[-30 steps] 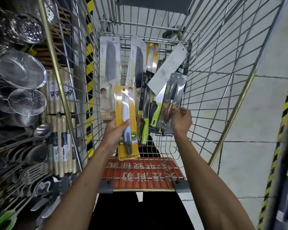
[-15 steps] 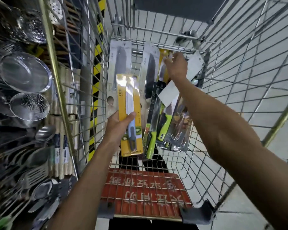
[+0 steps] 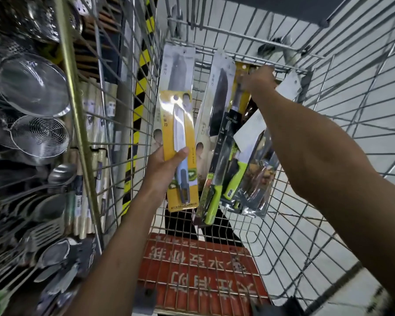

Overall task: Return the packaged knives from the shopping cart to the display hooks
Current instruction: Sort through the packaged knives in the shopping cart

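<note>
Gripping a yellow cardboard blister pack (image 3: 179, 137) with a white-bladed, grey-handled knife, my left hand (image 3: 163, 166) holds it upright above the wire shopping cart (image 3: 306, 201), fingers (image 3: 182, 152) clamped round it. My right hand (image 3: 259, 80) touches the far yellow pack (image 3: 245, 100); its grip is too blurred to tell.

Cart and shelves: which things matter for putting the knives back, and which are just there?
Job: yellow knife pack in left hand; other knife packs in the cart; right hand among them.
Just there: strainers, ladles, red sign.
</note>
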